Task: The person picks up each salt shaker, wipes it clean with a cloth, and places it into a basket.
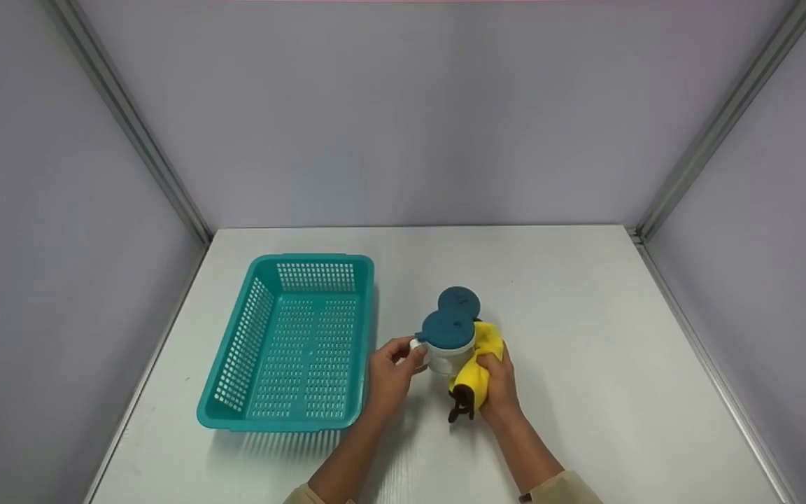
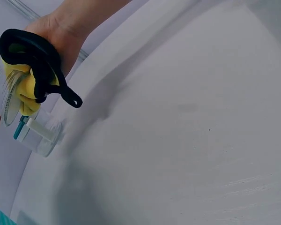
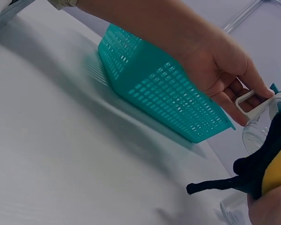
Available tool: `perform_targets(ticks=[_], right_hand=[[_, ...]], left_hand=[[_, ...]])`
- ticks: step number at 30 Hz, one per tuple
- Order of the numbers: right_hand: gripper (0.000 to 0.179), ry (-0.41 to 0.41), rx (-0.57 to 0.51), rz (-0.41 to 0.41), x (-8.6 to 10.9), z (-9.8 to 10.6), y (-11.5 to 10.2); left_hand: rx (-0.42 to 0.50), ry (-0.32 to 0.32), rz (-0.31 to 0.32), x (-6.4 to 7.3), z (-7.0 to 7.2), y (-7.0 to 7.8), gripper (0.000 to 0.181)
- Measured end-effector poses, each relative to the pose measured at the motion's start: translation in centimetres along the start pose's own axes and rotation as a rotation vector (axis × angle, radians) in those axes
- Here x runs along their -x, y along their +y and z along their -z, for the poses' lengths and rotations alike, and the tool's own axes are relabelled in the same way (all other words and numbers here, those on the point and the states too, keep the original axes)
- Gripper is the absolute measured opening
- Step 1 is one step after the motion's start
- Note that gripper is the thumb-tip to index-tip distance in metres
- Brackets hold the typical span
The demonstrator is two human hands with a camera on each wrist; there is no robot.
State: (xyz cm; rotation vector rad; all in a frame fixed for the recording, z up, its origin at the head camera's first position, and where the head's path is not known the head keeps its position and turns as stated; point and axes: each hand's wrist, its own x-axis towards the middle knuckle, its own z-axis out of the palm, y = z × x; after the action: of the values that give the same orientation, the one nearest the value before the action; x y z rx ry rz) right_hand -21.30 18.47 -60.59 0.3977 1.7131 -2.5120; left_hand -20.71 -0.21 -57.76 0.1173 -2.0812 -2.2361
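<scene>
Two clear jars with blue-teal lids are in the middle of the table. My left hand grips the white side handle of the nearer jar, fingers and thumb at the handle. A bunched yellow cloth with black trim and a black loop is held in my right hand, pressed up against that jar's side. Just behind is the second jar, its lid partly overlapped by the nearer one; the left wrist view shows its clear body standing on the table.
To the left of my hands a teal perforated plastic basket stands on the white table. Pale panels with metal corner posts enclose the table at the back and both sides.
</scene>
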Motion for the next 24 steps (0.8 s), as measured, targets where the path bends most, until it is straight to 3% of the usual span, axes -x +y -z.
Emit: perform_targets(ticks=[4, 10, 24], right_hand=[[0.059, 0.002, 0.015, 0.006, 0.2, -0.1, 0.1], [0.064, 0.031, 0.024, 0.016, 0.4, -0.6, 0.2], [0.075, 0.048, 0.075, 0.09, 1.5, -2.2, 1.2]], left_hand=[[-0.043, 0.016, -0.014, 0.1, -0.1, 0.3, 0.018], [-0.039, 0.031, -0.068, 0.1, -0.1, -0.5, 0.021], [-0.091, 0.174, -0.192, 0.9, -0.8, -1.3, 0.016]])
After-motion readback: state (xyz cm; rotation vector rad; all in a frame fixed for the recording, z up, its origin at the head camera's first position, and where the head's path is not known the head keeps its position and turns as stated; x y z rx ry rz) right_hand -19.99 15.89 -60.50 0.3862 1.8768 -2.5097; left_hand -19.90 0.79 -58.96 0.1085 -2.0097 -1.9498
